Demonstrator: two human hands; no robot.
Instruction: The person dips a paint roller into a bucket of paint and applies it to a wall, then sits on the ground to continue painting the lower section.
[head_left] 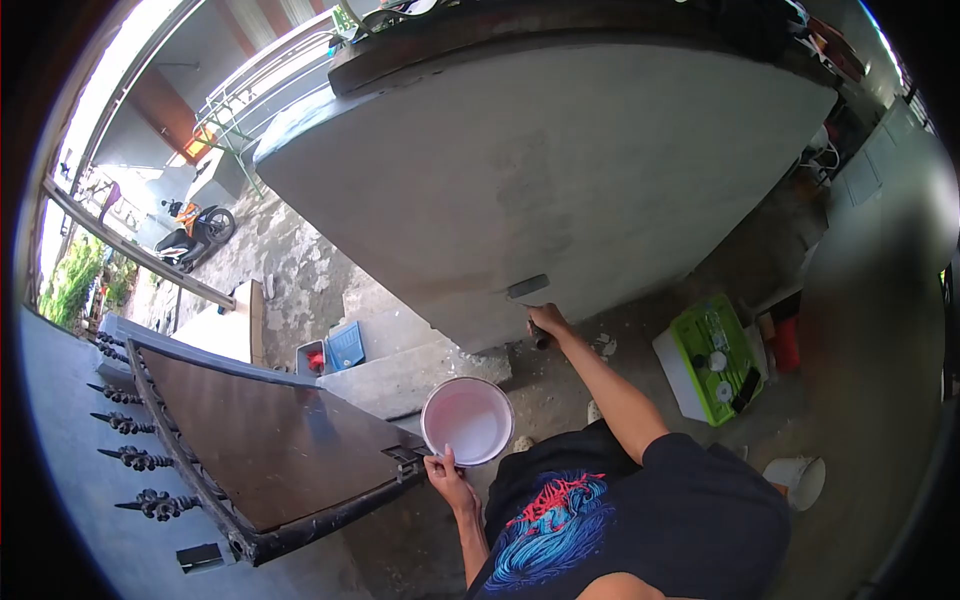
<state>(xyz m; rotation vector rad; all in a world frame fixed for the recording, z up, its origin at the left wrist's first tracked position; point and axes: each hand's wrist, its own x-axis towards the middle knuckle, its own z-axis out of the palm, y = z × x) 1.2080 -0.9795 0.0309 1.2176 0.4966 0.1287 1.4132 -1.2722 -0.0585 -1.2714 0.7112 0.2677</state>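
My right hand (548,319) is closed round the handle of a paint roller (527,287), whose grey head lies against the low part of the wall (650,180). A darker, damp-looking band runs up the wall above the roller. My left hand (453,486) grips the rim of a round bucket (427,420), the thumb over the edge and the fingers beneath it. Inside the bucket is pale pinkish-white liquid (475,425).
A dark metal gate (260,440) with spiked finials stands at left. A green-lidded box (717,360) and a white pail (800,482) sit on the floor at right. Near the step (400,375) is a blue container (346,346). Farther off stands a motorcycle (195,235).
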